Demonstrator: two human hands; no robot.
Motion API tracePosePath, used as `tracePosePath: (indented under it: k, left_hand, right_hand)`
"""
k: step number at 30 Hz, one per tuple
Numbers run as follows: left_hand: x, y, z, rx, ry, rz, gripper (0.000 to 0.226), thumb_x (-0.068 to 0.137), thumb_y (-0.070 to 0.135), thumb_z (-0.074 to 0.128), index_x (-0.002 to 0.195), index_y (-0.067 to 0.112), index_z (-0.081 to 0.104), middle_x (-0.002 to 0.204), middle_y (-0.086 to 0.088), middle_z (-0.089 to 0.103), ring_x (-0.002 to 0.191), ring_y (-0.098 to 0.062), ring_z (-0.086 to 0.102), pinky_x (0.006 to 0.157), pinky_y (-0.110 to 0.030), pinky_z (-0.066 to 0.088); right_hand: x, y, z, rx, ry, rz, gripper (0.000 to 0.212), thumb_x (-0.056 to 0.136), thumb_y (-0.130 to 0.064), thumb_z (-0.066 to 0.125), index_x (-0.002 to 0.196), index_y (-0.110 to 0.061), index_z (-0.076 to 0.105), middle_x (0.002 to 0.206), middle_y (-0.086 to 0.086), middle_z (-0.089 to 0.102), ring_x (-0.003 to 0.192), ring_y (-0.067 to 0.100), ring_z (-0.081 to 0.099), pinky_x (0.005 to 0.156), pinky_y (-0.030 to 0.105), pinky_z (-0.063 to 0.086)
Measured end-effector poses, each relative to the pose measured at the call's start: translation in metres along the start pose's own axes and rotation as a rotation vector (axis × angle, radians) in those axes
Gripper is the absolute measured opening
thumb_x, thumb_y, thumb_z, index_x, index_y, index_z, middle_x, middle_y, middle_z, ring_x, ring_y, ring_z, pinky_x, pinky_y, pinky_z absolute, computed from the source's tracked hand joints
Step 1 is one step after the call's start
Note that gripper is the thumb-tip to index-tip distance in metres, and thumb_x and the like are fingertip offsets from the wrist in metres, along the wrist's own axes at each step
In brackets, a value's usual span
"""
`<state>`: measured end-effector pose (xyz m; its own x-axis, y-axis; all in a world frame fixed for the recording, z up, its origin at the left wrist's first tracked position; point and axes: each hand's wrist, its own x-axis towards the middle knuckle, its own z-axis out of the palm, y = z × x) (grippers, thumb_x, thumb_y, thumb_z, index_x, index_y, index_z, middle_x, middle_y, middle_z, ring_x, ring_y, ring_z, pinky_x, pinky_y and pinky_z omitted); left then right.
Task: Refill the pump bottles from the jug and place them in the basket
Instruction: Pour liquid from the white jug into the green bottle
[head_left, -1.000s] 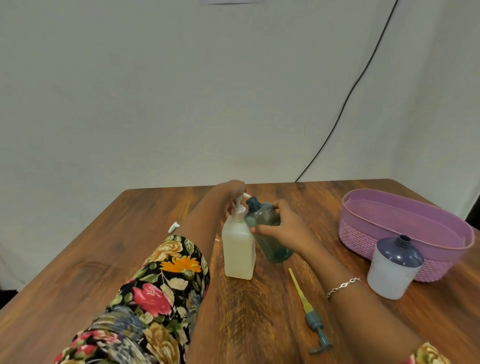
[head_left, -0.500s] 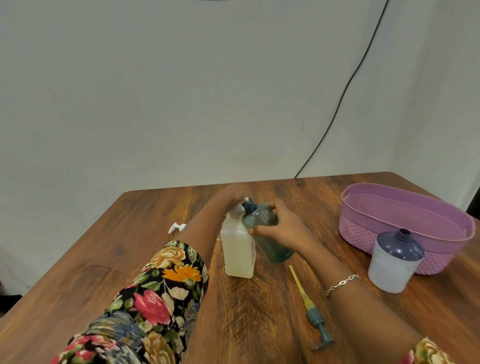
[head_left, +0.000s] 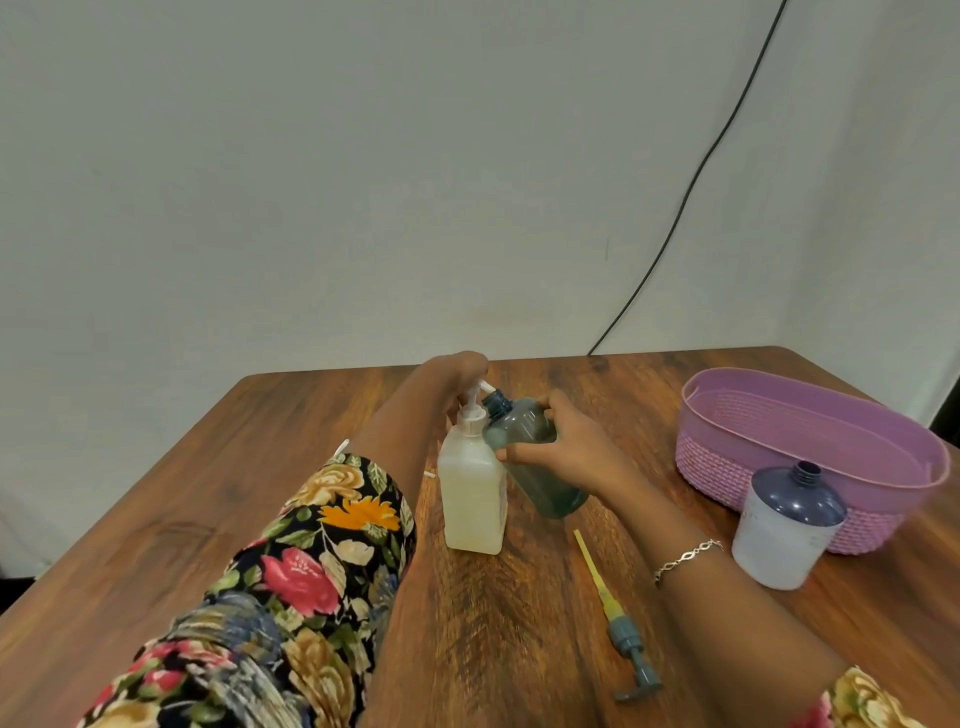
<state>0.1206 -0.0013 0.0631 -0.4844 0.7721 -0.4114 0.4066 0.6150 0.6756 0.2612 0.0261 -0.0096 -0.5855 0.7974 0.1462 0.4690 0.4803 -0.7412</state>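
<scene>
Leaning neck-first toward the pump head (head_left: 474, 396) of the jug (head_left: 471, 493) just left of it, the teal bottle (head_left: 550, 491) sat clamped in the grip of the right hand (head_left: 567, 448), the left hand (head_left: 460, 371) curled over that pump head.

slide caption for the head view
Left hand on the white jug's pump, right hand holding the tilted, uncapped teal bottle at its nozzle.
</scene>
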Motion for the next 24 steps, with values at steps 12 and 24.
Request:
tracePosePath:
  k: [12, 24]
  left_hand:
    - [-0.012, -0.005, 0.014, 0.282, 0.096, 0.097, 0.023, 0.097, 0.005, 0.033, 0.094, -0.004, 0.054, 0.074, -0.014, 0.049, 0.056, -0.021, 0.048, 0.043, -0.021, 0.039]
    - [-0.008, -0.003, 0.001, 0.185, -0.007, 0.144, 0.028, 0.096, 0.012, 0.032, 0.071, 0.003, 0.044, 0.071, -0.015, 0.047, 0.055, -0.027, 0.046, 0.028, -0.022, 0.038]
  right_hand:
    - [0.0, 0.004, 0.003, 0.018, -0.018, -0.013, 0.07, 0.069, -0.048, 0.073, 0.125, -0.025, 0.039, 0.126, -0.001, 0.049, 0.096, 0.011, 0.046, 0.064, 0.018, 0.039]
    - [0.008, -0.003, -0.001, -0.021, -0.007, -0.034, 0.068, 0.069, -0.051, 0.071, 0.124, -0.025, 0.039, 0.124, -0.001, 0.05, 0.092, 0.01, 0.047, 0.056, 0.014, 0.036]
